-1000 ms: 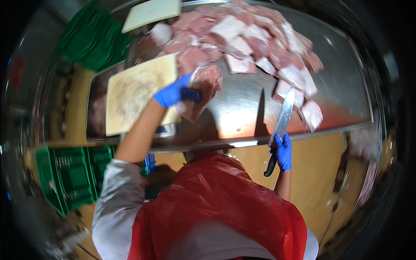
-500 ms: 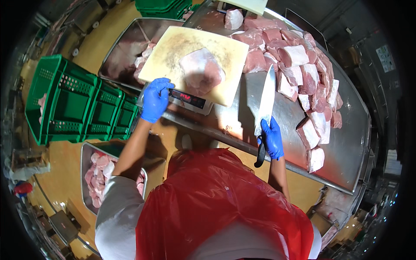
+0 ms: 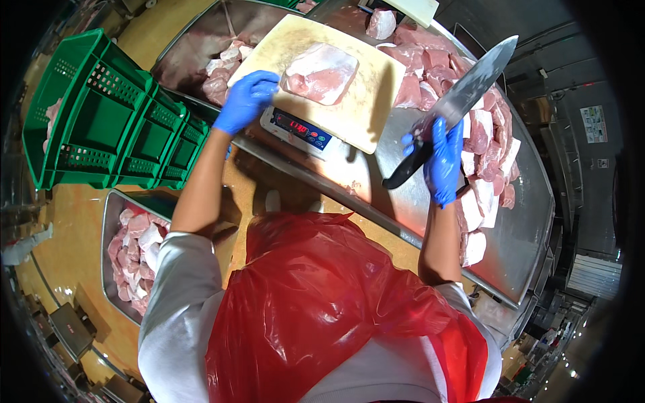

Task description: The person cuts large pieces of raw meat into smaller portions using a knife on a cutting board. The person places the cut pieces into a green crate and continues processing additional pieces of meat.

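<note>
My right hand (image 3: 445, 161), in a blue glove, holds a large knife (image 3: 476, 82) by its black handle. The broad blade is raised, pointing to the far right above the meat pile. My left hand (image 3: 250, 104), also gloved in blue, is at the near left corner of a worn cutting board (image 3: 376, 87); its fingers reach loosely over the edge and grip nothing visible. One thick piece of meat (image 3: 321, 72), pink with a pale fat side, lies on the board just right of that hand. Under the board sits a scale (image 3: 295, 129) with a lit red display.
Many pork pieces (image 3: 480, 131) are heaped along the right of the steel table (image 3: 510, 242). A steel tub (image 3: 195, 40) with meat stands left of the board. Green crates (image 3: 101, 134) are farther left, with another meat-filled tub (image 3: 136, 252) below them.
My right hand has lifted the knife and swung its tip to the right. My left hand has loosened at the board's corner. The meat on the board lies turned, and the view has shifted.
</note>
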The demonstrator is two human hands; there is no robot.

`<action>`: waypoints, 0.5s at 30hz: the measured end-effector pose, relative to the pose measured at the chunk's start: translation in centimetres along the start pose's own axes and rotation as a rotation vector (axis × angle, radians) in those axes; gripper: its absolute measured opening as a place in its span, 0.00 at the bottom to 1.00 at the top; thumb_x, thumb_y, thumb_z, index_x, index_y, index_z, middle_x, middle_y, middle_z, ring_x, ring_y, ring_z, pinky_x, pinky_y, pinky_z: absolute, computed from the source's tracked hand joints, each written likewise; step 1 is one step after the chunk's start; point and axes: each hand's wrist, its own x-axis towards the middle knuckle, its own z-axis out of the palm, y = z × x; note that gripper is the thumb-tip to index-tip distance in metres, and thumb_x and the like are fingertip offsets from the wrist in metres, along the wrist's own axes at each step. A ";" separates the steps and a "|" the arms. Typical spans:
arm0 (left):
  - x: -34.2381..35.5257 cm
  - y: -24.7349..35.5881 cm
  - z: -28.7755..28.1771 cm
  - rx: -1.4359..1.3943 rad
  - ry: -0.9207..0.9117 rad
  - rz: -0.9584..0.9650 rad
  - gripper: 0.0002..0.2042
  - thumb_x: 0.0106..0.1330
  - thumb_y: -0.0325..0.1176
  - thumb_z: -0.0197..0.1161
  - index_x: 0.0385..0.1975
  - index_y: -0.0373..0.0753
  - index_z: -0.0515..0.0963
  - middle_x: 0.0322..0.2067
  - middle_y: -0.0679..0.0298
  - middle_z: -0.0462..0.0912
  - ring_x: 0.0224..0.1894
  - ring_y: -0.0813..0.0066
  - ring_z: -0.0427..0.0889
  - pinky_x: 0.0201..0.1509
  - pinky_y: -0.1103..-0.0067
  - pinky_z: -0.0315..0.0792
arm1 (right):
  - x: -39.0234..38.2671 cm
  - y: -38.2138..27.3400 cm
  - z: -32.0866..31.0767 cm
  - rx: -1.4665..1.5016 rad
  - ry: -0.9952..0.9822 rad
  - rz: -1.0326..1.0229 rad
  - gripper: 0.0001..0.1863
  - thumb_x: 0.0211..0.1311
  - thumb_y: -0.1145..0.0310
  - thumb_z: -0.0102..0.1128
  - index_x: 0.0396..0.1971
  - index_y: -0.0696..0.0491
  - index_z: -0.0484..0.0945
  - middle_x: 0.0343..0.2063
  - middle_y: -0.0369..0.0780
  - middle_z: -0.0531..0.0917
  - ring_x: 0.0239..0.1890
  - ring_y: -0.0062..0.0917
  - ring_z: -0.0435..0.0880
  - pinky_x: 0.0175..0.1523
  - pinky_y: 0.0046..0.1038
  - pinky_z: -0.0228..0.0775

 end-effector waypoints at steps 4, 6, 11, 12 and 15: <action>-1.9 -3.4 -6.0 0.233 0.274 0.051 0.07 0.64 0.24 0.62 0.38 0.35 0.85 0.33 0.63 0.87 0.34 0.81 0.83 0.40 0.81 0.78 | -3.3 5.4 -0.3 -0.393 -0.035 0.162 0.16 0.77 0.63 0.50 0.57 0.55 0.64 0.23 0.39 0.78 0.17 0.21 0.78 0.20 0.24 0.69; -1.1 -1.5 -5.9 0.352 0.336 0.182 0.08 0.62 0.24 0.61 0.38 0.34 0.86 0.33 0.60 0.87 0.34 0.79 0.83 0.42 0.80 0.78 | -4.1 7.0 0.1 -0.632 -0.098 0.081 0.14 0.77 0.63 0.50 0.53 0.56 0.66 0.20 0.40 0.78 0.16 0.21 0.77 0.19 0.24 0.68; 1.4 0.7 -1.8 0.134 0.235 0.188 0.12 0.60 0.27 0.62 0.42 0.32 0.85 0.34 0.57 0.87 0.35 0.75 0.84 0.45 0.79 0.78 | -0.8 3.0 5.6 -0.768 -0.138 -0.203 0.13 0.77 0.65 0.51 0.51 0.57 0.65 0.21 0.39 0.78 0.16 0.19 0.77 0.19 0.24 0.68; 1.8 0.1 -1.4 0.115 0.183 0.166 0.15 0.64 0.27 0.62 0.49 0.29 0.81 0.38 0.64 0.87 0.39 0.82 0.81 0.47 0.84 0.76 | -0.3 1.7 6.9 -0.700 -0.114 -0.220 0.12 0.77 0.67 0.51 0.51 0.57 0.65 0.23 0.39 0.79 0.17 0.19 0.77 0.20 0.23 0.68; 2.2 -0.4 0.2 0.008 0.169 0.131 0.17 0.63 0.25 0.61 0.52 0.30 0.79 0.42 0.61 0.86 0.44 0.79 0.82 0.50 0.82 0.77 | 0.3 -1.0 10.2 -0.654 -0.076 -0.335 0.10 0.75 0.69 0.52 0.47 0.59 0.65 0.18 0.43 0.80 0.16 0.27 0.80 0.22 0.30 0.70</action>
